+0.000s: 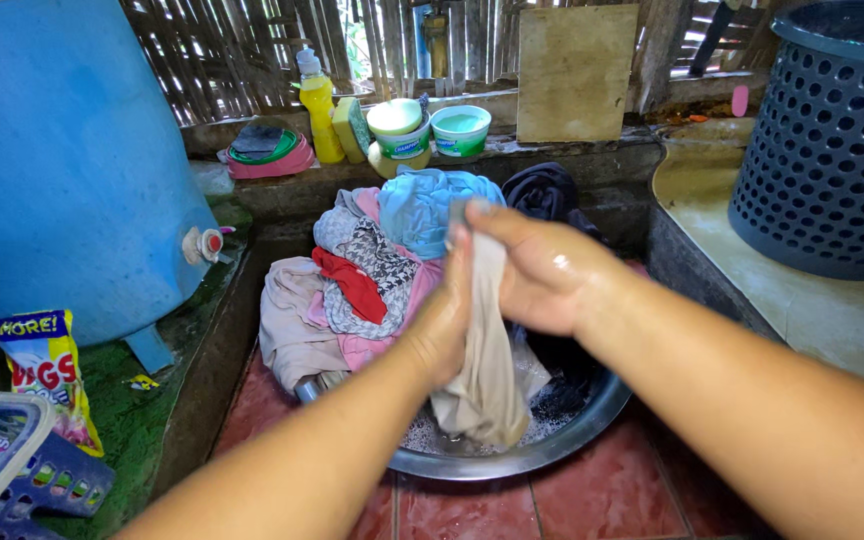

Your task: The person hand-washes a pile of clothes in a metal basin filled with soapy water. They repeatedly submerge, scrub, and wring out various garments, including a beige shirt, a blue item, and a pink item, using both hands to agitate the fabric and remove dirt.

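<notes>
Fingers of both hands, left hand and right hand, are clamping a beige cloth at frame centre, scrubbing it over the basin; next likely calls for more rubbing, then dunking.

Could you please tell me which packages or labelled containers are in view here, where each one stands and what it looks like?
Detergent pouch: lower left, beside the blue basket; yellow, red and blue.
Squeeze bottle: back ledge, upright; yellow, white cap.
Two round tubs: back ledge, right of the bottle; white and green labels.
</notes>
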